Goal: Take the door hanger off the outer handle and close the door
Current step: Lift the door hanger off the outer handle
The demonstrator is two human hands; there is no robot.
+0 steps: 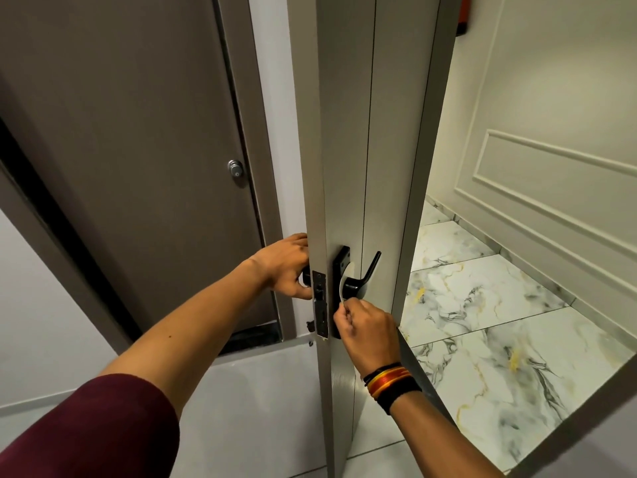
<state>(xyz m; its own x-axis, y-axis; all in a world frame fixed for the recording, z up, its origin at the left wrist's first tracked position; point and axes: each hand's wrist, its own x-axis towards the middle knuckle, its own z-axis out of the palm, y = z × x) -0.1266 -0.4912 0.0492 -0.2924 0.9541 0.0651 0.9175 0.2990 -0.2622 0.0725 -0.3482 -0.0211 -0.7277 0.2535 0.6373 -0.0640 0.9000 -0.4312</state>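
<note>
The grey door (348,132) stands open, its edge towards me. My left hand (287,267) wraps the black inner handle on the door's left side; most of that handle is hidden by the fingers. On the right face sits the black outer lever handle (362,281). A thin white door hanger (341,288) loops behind that lever, seen edge-on. My right hand (365,331), with coloured thread bands at the wrist, pinches the hanger's lower part just below the lever.
A brown door (138,150) with a silver knob (235,168) stands at the left behind the open door. The corridor's marble floor (499,322) and a panelled cream wall (551,150) lie to the right. The door frame (424,167) runs close beside my right wrist.
</note>
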